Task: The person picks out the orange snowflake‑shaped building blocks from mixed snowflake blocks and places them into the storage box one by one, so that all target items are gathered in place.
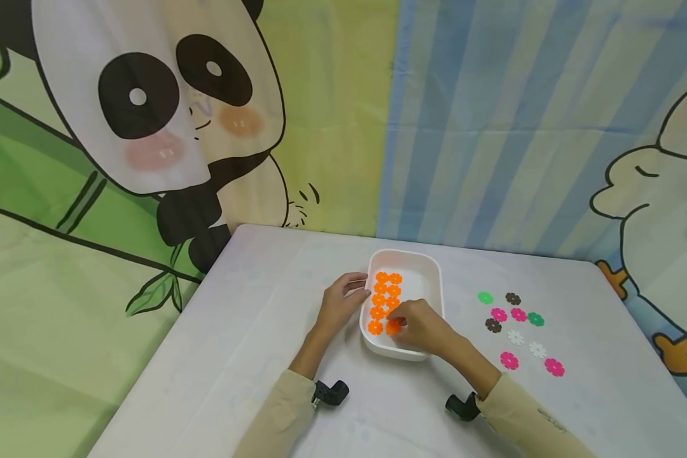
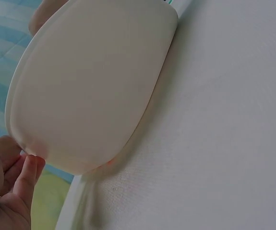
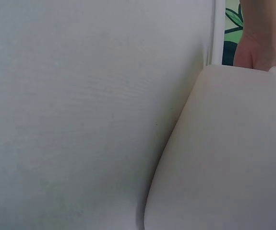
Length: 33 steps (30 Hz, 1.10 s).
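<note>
A white plastic tray (image 1: 425, 275) stands on the table, holding two columns of orange flower-shaped pieces (image 1: 375, 313) along its left side. Beside the tray's left rim, my left hand (image 1: 336, 306) touches the outer wall with its fingertips. The left wrist view shows those fingers (image 2: 26, 179) against one end of the tray's wall, fairly straight. My right hand (image 1: 425, 326) reaches over the near right rim and pinches an orange flower-shaped piece (image 1: 393, 328) at the near end of the right column. The right wrist view shows the tray's outer side, not this hand.
Right of the tray lie loose flower-shaped pieces: green (image 1: 485, 298), brown (image 1: 513, 298), pink (image 1: 555, 367) and white (image 1: 515, 338). The white-covered table (image 1: 252, 305) meets a printed cloth backdrop (image 1: 332, 127) at its far edge. Black wrist-worn devices (image 1: 332, 393) sit by both sleeves.
</note>
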Each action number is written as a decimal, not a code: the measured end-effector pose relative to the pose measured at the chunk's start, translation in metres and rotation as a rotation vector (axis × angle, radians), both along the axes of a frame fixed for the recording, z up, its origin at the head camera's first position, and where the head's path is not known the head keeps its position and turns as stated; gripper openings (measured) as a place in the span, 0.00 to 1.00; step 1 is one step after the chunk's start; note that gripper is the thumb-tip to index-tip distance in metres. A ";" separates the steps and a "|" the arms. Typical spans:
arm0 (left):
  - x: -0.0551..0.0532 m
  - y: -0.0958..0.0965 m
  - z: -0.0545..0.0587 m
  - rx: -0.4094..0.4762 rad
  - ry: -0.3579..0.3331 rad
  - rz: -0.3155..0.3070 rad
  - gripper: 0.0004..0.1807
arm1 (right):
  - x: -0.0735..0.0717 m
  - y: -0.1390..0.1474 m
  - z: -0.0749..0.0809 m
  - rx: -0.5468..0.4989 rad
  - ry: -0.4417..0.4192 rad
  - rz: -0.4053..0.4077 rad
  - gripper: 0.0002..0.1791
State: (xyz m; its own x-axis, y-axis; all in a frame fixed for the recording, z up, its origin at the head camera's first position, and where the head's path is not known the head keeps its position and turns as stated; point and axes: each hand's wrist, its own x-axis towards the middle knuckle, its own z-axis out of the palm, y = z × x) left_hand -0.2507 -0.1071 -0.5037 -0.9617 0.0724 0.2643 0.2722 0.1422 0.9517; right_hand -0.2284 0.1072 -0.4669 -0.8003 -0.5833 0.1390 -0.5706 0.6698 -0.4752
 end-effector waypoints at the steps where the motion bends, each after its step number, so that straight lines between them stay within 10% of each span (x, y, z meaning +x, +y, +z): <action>1: 0.000 0.001 0.000 -0.002 -0.002 -0.001 0.18 | 0.000 0.000 0.000 0.007 -0.007 -0.002 0.16; 33: 0.001 -0.005 0.000 -0.052 0.002 0.002 0.20 | -0.004 0.002 -0.003 -0.087 0.014 0.018 0.17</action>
